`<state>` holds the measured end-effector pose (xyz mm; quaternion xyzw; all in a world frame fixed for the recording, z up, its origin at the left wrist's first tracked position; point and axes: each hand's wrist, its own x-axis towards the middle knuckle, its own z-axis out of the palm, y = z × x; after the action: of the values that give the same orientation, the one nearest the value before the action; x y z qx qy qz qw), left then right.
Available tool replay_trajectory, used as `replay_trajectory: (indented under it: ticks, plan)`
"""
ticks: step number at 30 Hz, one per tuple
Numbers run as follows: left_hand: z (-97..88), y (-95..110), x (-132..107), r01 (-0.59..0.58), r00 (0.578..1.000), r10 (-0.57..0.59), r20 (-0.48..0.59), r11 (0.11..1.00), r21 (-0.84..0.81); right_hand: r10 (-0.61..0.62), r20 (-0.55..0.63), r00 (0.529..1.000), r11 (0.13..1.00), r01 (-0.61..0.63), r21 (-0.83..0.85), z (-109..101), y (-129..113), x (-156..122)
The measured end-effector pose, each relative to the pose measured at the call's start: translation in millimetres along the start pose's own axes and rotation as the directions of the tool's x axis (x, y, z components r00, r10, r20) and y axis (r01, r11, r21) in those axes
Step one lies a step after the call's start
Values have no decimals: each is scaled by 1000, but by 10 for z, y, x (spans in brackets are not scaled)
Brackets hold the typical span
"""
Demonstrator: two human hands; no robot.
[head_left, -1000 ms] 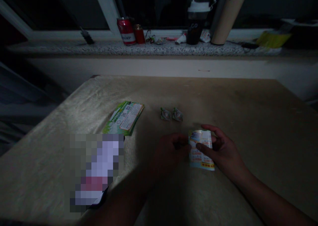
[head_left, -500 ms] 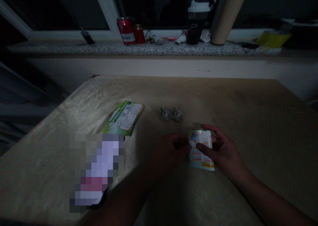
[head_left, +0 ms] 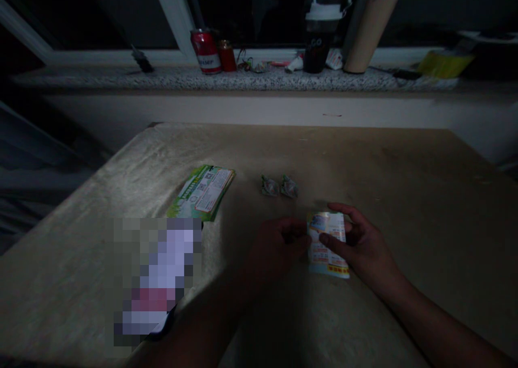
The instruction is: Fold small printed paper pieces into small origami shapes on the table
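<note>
A small printed leaflet (head_left: 328,263), white and pale blue with a yellow strip near its bottom edge, is held above the table between both hands. My right hand (head_left: 364,246) grips its right side, thumb on the front and fingers behind. At the left edge, my left hand (head_left: 285,244) pinches it between thumb and fingers; this hand is in shadow. Just beyond the hands lie two small green and white wrapped pieces (head_left: 269,186), side by side. Farther left rests a stack of green printed cards (head_left: 214,190).
A phone (head_left: 165,276) with a blurred-out screen lies on the table (head_left: 384,168) at the left, near my left forearm. On the stone windowsill (head_left: 170,80) stand a red can (head_left: 206,52), a red lighter (head_left: 227,56), a dark lidded cup (head_left: 318,44) and a cardboard tube (head_left: 372,28).
</note>
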<state>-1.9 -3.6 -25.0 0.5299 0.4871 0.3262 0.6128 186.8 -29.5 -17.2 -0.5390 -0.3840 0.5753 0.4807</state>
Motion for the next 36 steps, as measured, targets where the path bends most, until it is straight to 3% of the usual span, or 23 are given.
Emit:
replay_trajectory:
  ticks: [36]
  plan:
    - [-7,23,-13,-10,1000,9,13,999,35,-14,-6,1000,1000,14,-15,6,-9,-2]
